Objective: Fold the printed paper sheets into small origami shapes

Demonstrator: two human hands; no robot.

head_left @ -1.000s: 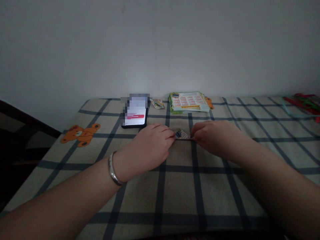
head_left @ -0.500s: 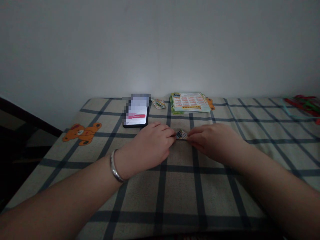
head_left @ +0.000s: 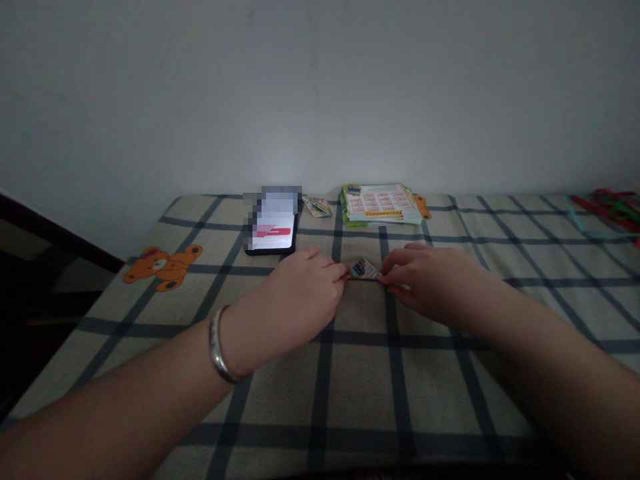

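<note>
A small folded paper triangle (head_left: 365, 269) with printing on it lies low over the checked cloth, its point away from me. My left hand (head_left: 313, 287) pinches its left corner, with a silver bangle on the wrist. At the right corner, the fingertips of my right hand (head_left: 423, 280) are closed on the paper. Beyond the hands is a stack of printed sheets (head_left: 383, 204), and left of it lies a small folded paper piece (head_left: 319, 207).
A lit phone (head_left: 274, 223) lies at the back left of the checked tablecloth (head_left: 280, 413). A bear print (head_left: 164, 267) is near the left edge. Red and green items (head_left: 613, 207) lie at the far right, and a pale wall (head_left: 320, 93) rises behind.
Both hands have moved slightly apart, the left one to the left and the right one to the right. More of the paper triangle shows between the fingertips.
</note>
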